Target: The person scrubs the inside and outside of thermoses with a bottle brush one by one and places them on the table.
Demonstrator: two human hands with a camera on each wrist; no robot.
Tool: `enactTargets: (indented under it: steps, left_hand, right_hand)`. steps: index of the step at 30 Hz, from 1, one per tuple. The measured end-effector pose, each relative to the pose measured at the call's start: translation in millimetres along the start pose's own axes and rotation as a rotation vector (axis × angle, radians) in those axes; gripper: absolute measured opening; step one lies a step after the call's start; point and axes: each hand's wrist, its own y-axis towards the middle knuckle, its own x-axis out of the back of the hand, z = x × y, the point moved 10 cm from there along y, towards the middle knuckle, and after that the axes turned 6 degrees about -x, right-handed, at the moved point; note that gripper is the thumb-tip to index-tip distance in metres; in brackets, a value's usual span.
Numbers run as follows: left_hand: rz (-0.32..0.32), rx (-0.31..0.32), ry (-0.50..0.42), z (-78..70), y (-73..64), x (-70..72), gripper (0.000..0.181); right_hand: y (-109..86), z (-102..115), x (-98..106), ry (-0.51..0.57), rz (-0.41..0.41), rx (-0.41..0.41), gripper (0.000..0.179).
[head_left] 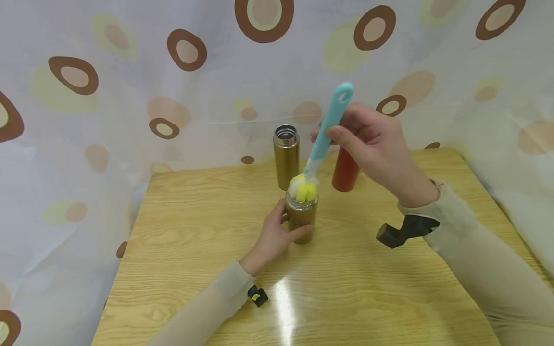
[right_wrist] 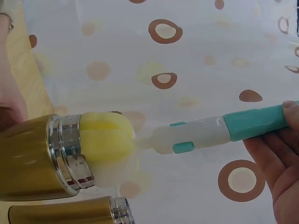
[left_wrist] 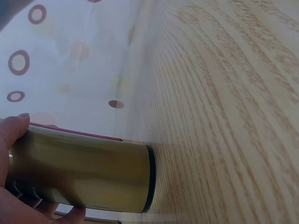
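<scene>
My left hand (head_left: 273,236) grips a gold metal flask (head_left: 301,218) round its body, thumb on the near side. In the left wrist view the flask's dark base (left_wrist: 150,179) is right at the tabletop. My right hand (head_left: 374,144) pinches the turquoise handle (head_left: 331,125) of a bottle brush between thumb and fingers. The brush slants down to the left, its yellow and white sponge head (right_wrist: 106,137) at the flask's mouth. Part of the sponge bulges out above the silver threaded neck (right_wrist: 70,151); its lower end is hidden inside.
A second gold flask (head_left: 287,161), uncapped, stands upright just behind the held one. To its right is a red flask (head_left: 346,169), its upper part hidden behind my right hand. The wooden table (head_left: 195,230) meets a circle-patterned curtain (head_left: 207,96) at the back.
</scene>
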Motion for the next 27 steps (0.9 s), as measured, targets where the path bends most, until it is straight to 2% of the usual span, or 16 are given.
enactTargets:
  steps: [6,12,16,20,27]
  left_hand:
    - [0.005,-0.001,0.020,1.8,-1.0,-0.5,0.074]
    - [-0.012,-0.007,0.022,1.0,1.0,-0.4,0.080]
    - [-0.016,-0.013,0.007,0.9,3.9,-3.3,0.078]
    - [-0.023,0.011,-0.002,2.7,5.4,-3.3,0.072]
    - [-0.060,0.021,0.048,-3.3,8.0,15.0,0.074]
  right_hand:
    - [-1.6,-1.9,-0.5,-0.001,0.000,-0.010,0.017]
    - [-6.2,-1.7,4.7,0.023,-0.036,-0.039,0.014]
    - [-11.6,-0.5,11.2,0.082,-0.069,-0.055,0.017]
    - [-13.7,-1.6,18.8,0.158,-0.090,-0.070,0.018]
    - [-21.0,-19.2,51.6,0.318,-0.205,-0.145,0.018]
